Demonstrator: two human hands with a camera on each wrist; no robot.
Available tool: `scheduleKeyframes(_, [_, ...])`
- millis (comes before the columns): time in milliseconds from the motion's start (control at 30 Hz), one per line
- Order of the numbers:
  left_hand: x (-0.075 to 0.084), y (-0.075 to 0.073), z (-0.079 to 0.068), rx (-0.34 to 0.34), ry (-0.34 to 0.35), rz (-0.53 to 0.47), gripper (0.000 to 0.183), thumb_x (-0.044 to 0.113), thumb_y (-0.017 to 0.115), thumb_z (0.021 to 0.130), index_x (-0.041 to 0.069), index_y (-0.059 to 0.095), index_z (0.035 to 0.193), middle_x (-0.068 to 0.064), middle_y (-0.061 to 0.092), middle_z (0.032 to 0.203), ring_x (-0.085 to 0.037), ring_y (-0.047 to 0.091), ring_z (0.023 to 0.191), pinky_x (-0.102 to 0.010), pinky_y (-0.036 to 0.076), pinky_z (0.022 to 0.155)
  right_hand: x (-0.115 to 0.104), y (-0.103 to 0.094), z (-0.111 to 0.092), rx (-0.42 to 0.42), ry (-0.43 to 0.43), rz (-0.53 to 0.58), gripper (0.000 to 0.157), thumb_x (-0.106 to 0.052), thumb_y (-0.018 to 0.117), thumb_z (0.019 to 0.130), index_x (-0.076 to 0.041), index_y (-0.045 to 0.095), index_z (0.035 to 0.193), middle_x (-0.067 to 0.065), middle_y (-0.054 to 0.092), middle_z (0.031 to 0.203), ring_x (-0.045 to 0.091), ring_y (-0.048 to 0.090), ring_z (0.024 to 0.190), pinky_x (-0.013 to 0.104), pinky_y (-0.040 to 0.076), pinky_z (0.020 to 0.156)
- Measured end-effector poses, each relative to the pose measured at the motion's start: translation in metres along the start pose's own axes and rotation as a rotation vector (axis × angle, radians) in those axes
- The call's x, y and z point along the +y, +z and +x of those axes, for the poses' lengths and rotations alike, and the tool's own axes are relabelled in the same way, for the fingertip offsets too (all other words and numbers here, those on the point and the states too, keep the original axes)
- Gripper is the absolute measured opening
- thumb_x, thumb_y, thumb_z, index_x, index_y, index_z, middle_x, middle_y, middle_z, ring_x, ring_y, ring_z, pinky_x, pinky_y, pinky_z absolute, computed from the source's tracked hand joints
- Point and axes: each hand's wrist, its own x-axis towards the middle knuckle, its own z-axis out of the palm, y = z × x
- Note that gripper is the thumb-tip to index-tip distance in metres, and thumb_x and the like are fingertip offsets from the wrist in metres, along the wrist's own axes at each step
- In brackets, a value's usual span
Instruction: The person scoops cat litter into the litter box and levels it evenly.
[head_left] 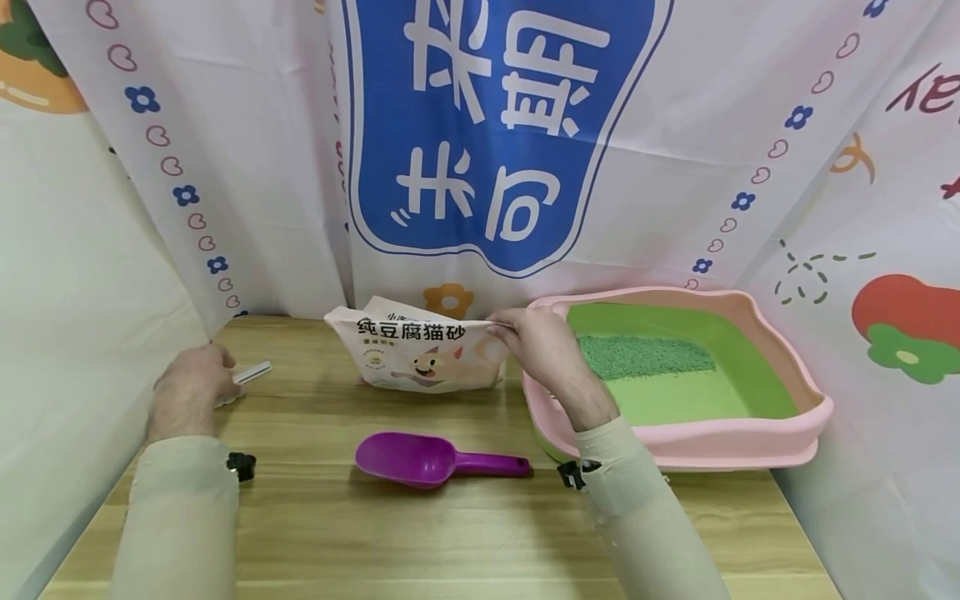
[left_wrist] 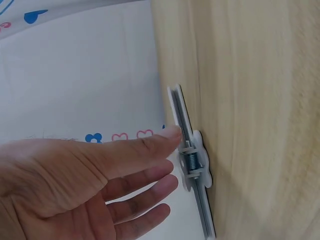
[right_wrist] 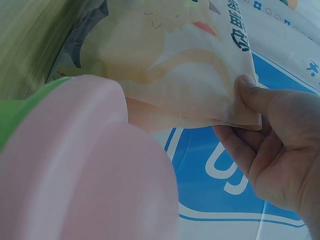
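Observation:
My left hand [head_left: 197,379] is at the left end of the table, at a long, light-coloured bag clip [left_wrist: 191,160] with a metal spring. In the left wrist view the thumb tip lies over the clip, and the other fingers curl close beside it. The index finger is mostly hidden. With thumb and fingers, my right hand [head_left: 536,342] pinches the top right corner of a cat litter bag [head_left: 427,358]. This pale bag stands upright at the back, its top flap folded, with Chinese lettering and a cartoon cat on the front.
A purple scoop [head_left: 416,460] lies in front of the bag, its handle to the right. On the right sits a litter box with a pink rim [head_left: 742,437] and green base, green granules [head_left: 645,357] inside. Printed cloth [head_left: 285,167] hangs behind the wooden table [head_left: 337,542].

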Motion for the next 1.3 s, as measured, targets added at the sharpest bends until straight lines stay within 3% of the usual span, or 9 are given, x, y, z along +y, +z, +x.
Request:
scheduleKeyframes(300, [-0.004,0.004,0.001,-0.036,-0.041,-0.018,0.048,0.019,0.082,0.088,-0.005,0.060,0.122,-0.035,0.063,0.118,-0.042,0.059,0.094,-0.055,0.051,0.078,0.001,0.000,0.000,-0.009,0.006,0.005,0.018,-0.036,0.069,0.102,-0.025,0.082,0.110,-0.008,0.082,0.096,0.011,0.068,0.075,0.033,0.056,0.068])
scheduleKeyframes(533, [-0.006,0.007,0.003,-0.039,-0.057,-0.041,0.042,0.017,0.081,0.088,-0.003,0.061,0.119,-0.033,0.063,0.115,-0.040,0.058,0.091,-0.053,0.050,0.076,0.001,-0.001,-0.001,-0.007,0.001,0.005,0.018,-0.035,0.069,0.102,-0.025,0.081,0.110,-0.008,0.081,0.095,0.012,0.068,0.075,0.035,0.057,0.071])
scheduleKeyframes(967, [-0.010,0.000,0.004,-0.062,0.013,-0.006,0.037,0.022,0.080,0.091,0.000,0.066,0.115,-0.031,0.066,0.114,-0.041,0.059,0.093,-0.055,0.050,0.078,0.002,0.001,0.000,-0.006,-0.012,0.002,0.018,-0.035,0.069,0.103,-0.024,0.081,0.110,-0.007,0.081,0.095,0.012,0.068,0.075,0.034,0.057,0.069])
scheduleKeyframes(1300, [-0.011,-0.003,0.010,-0.072,0.077,0.065,0.028,0.019,0.086,0.082,0.004,0.070,0.100,-0.020,0.069,0.094,-0.034,0.057,0.082,-0.046,0.049,0.070,0.002,0.001,0.000,-0.011,-0.009,0.007,0.017,-0.034,0.068,0.103,-0.024,0.081,0.109,-0.007,0.080,0.092,0.012,0.066,0.073,0.033,0.056,0.067])
